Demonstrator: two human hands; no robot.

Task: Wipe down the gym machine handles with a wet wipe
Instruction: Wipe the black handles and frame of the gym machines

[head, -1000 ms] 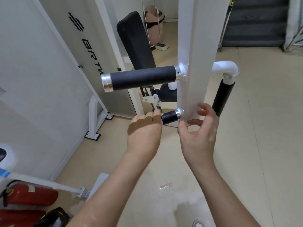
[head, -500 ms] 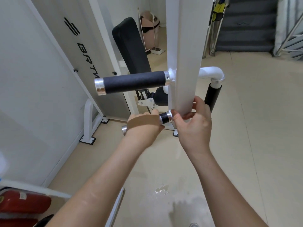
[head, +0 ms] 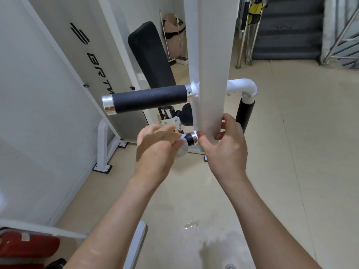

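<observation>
A white upright machine arm (head: 208, 55) carries three black foam handles. The upper handle (head: 149, 98) sticks out left with a chrome end cap. A vertical handle (head: 245, 111) hangs at the right. My left hand (head: 157, 148) wraps a white wet wipe (head: 182, 149) around the lower handle (head: 189, 138), hiding most of it; only its inner end and chrome collar show. My right hand (head: 225, 144) grips the lower end of the upright arm, fingers curled round its edge.
A white machine shroud (head: 58, 94) with black lettering stands at left, its foot (head: 103, 148) bolted to the floor. A black back pad (head: 149, 57) sits behind the handles. Red fire extinguishers (head: 25, 247) lie at the lower left. A wet patch (head: 192, 226) marks the floor.
My left hand has slid along the lower handle and turned, so the white wipe now shows under its fingers. My right hand keeps its hold on the upright arm. The view shifted slightly.
</observation>
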